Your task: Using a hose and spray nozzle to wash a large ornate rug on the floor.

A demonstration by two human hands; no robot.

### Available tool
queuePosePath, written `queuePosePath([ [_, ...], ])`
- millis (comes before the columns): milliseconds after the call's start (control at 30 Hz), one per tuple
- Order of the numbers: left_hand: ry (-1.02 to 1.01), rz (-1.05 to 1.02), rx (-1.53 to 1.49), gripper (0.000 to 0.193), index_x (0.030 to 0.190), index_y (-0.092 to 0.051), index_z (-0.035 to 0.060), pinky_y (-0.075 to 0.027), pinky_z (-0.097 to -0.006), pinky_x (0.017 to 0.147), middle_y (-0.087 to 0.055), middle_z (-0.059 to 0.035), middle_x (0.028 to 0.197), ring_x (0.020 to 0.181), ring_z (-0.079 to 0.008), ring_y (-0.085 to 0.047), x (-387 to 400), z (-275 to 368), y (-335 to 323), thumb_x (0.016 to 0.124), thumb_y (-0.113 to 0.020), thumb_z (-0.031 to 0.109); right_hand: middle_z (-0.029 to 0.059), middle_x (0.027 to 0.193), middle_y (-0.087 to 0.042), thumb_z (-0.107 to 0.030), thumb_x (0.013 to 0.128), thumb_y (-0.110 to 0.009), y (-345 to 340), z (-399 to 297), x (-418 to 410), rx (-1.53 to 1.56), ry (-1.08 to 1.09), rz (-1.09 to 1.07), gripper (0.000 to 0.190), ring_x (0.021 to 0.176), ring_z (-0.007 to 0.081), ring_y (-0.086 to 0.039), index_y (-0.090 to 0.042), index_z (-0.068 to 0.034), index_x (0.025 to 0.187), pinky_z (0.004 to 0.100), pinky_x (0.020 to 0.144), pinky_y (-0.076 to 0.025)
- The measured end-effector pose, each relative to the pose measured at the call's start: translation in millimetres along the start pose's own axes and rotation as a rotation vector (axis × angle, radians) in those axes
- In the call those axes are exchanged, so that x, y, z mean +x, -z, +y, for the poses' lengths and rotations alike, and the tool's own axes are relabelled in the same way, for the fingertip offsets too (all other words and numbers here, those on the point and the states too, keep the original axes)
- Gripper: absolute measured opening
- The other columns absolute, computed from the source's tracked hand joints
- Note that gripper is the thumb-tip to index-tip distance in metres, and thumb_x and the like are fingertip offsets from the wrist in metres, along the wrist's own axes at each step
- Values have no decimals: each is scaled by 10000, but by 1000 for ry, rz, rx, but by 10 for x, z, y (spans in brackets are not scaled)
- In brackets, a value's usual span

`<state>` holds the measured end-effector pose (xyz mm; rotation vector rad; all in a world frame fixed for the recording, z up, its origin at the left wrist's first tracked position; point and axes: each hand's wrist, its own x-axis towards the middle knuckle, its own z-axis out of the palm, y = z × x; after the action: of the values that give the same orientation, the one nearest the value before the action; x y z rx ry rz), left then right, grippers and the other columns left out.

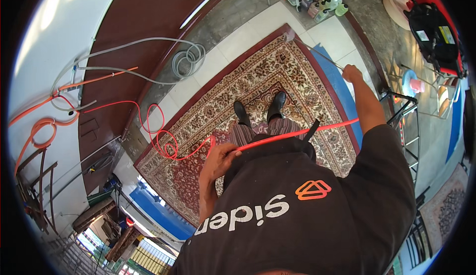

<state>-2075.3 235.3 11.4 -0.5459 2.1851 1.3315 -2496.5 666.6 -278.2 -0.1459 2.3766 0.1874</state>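
My right hand (352, 74), arm stretched forward, grips the rear of a thin metal spray wand (318, 53). Whitish spray or froth blurs the wand's tip at the rug's far corner. My left hand (220, 159) is closed around a red hose (275, 140) at waist height. From there the hose crosses my front and passes behind my right forearm; its join to the wand is hidden. Its other side falls in loose coils (163, 141) to the left. Beneath my black boots (277, 105) lies a patterned rug (238, 78) with a dark red edge.
A grey hose (187, 61) is coiled by the brown wall (130, 18). Plastic bottles (327, 5) stand beyond the white tiles (256, 27). To the right are a black metal rack (411, 126), a red-and-black machine (431, 29) and a pale basin (396, 7). Orange hose (44, 130) hangs left.
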Motion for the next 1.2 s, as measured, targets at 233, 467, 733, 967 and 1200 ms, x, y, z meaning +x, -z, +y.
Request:
queuePosePath([
  [233, -38, 58, -86, 192, 976, -692, -35, -445, -359, 639, -620, -124, 740, 687, -208, -580, -75, -212, -24, 894, -682, 138, 225, 1166, -699, -251, 905, -607, 422, -448, -273, -184, 79, 1, 327, 1090, 373, -683, -722, -29, 1117, 465, 927, -557],
  [467, 9, 96, -152, 238, 945, -681, -30, -415, -347, 618, -569, -89, 710, 665, -181, -520, -389, -685, 275, 894, -698, 202, 238, 1087, -715, -201, 883, -599, 33, -1169, -510, -226, 219, -48, 285, 1011, 385, -706, -741, -16, 1046, 466, 877, -574],
  [733, -30, 188, -160, 249, 954, -680, -32, -406, -375, 584, -563, -144, 688, 611, -213, -511, -801, -1325, 617, 903, -697, 211, 262, 1121, -698, -147, 826, -576, -427, -2063, -853, -214, 289, -106, 321, 1048, 424, -684, -727, 29, 1048, 488, 887, -567],
  [967, -11, 232, -206, 268, 946, -677, -34, -405, -369, 591, -549, -137, 676, 609, -217, -500, -1166, -1650, 827, 898, -703, 229, 265, 1088, -702, -152, 806, -578, -823, -2573, -1036, -214, 309, -115, 300, 1041, 426, -682, -738, 18, 995, 492, 887, -561],
  [1200, -25, 167, -211, 244, 961, -699, -21, -396, -345, 590, -553, -83, 676, 622, -175, -489, -1196, -1980, 1037, 901, -714, 215, 274, 1036, -703, -179, 795, -590, -1258, -2442, -1651, -71, 210, -52, 299, 1006, 425, -689, -743, 5, 975, 502, 872, -556],
])
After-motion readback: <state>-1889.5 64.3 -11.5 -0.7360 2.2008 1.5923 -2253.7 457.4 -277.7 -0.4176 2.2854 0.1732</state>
